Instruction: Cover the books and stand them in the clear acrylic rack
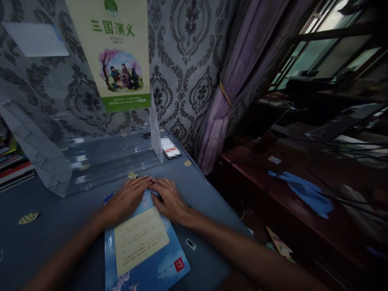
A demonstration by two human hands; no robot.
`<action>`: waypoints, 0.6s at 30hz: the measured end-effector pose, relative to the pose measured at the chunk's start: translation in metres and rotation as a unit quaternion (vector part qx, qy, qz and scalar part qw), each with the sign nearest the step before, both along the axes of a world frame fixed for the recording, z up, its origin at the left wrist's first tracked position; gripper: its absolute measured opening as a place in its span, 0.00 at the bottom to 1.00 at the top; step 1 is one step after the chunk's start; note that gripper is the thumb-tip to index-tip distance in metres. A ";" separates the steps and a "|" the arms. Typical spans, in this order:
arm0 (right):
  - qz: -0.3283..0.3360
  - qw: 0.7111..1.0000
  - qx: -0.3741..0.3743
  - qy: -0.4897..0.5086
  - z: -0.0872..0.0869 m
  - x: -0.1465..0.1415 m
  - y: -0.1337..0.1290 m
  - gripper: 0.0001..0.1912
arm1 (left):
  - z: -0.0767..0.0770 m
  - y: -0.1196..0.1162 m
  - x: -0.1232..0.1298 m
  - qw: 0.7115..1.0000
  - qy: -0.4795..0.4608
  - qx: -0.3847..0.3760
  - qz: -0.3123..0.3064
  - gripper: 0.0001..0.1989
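A blue book (142, 238) with a cream text panel lies on the blue-grey tablecloth. My left hand (129, 199) rests palm down over the book's upper left part, its fingers stretched out toward the far edge. Over the upper right part lies my right hand (168, 198), fingers extended and slightly bent, its fingertips meeting those of the left. Neither hand is wrapped round anything. Just beyond them stands a clear plastic rack (112, 161).
A green and cream book (121, 76) stands upright behind the rack. Other books (16, 173) are at the left. A purple curtain (221, 101) hangs beyond the table's right edge. On a dark red desk (257, 178) at the right lie a blue cloth (306, 192) and cables.
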State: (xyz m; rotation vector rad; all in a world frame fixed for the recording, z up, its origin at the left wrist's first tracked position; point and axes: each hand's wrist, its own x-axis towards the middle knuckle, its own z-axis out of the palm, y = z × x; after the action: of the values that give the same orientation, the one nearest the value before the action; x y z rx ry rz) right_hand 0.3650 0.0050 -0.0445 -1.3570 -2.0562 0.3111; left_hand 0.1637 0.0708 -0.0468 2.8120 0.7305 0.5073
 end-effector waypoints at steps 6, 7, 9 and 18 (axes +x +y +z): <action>0.008 1.000 0.001 0.010 -0.006 0.002 0.003 0.14 | -0.001 0.004 0.002 1.000 -0.009 0.005 -0.015 0.22; 0.009 1.000 0.002 0.011 -0.007 0.002 0.004 0.14 | -0.001 0.004 0.002 1.000 -0.010 0.003 -0.013 0.22; 0.011 1.000 -0.001 0.014 -0.009 0.003 0.005 0.13 | 0.000 0.003 0.002 1.000 -0.006 -0.001 -0.005 0.22; 0.028 0.999 -0.004 0.032 -0.014 0.005 0.007 0.12 | 0.007 -0.001 0.000 0.999 0.043 -0.010 -0.010 0.22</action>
State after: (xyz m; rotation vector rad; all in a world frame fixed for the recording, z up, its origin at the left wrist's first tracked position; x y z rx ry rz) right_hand 0.3702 0.0118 -0.0580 -1.2784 -2.0441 0.3831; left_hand 0.1640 0.0695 -0.0394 2.8349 0.7176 0.3756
